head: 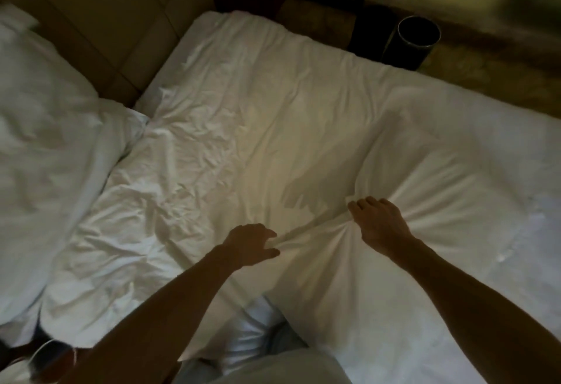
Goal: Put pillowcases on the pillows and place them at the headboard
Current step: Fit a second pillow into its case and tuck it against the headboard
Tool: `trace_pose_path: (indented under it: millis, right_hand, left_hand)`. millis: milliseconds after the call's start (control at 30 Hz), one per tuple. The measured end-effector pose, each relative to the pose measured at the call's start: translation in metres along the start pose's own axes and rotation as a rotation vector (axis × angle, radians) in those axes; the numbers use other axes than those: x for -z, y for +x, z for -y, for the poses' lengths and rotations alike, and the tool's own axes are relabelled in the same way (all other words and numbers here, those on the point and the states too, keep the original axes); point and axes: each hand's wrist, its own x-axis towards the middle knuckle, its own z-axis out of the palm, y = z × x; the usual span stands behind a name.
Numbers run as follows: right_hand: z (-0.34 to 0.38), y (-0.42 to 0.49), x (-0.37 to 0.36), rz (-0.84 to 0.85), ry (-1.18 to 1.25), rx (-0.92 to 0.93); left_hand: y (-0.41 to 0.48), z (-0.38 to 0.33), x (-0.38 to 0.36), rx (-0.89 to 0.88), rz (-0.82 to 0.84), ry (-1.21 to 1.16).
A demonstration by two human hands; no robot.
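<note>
A white pillowcase (431, 177) lies on the bed at the right, its cloth gathered into folds toward my hands. My right hand (379, 223) grips a bunched edge of it, knuckles up. My left hand (252, 242) pinches the same stretched edge a little to the left. A plump white pillow (39, 116) lies at the far left against the tan headboard (121, 19). Whether a pillow is inside the pillowcase cannot be told.
A rumpled white sheet (243, 104) covers the mattress. A dark round bin (416, 40) stands on the floor beyond the bed's far edge, beside a dark post. A shoe shows at the bottom left on the floor.
</note>
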Motion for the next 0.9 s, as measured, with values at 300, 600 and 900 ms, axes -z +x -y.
trace_pose_path:
  millis: [300, 600, 900]
  right_hand:
    - [0.011, -0.038, 0.085, -0.351, 0.003, -0.103]
    - [0.086, -0.033, 0.176, -0.661, -0.001, -0.209]
    - [0.182, -0.023, 0.197, -0.778, -0.041, -0.091]
  left_hand:
    - [-0.039, -0.017, 0.058, -0.061, -0.162, -0.021]
    - [-0.121, 0.007, 0.132, -0.076, -0.616, 0.042]
    - [-0.183, 0.085, 0.162, -0.014, -0.758, 0.197]
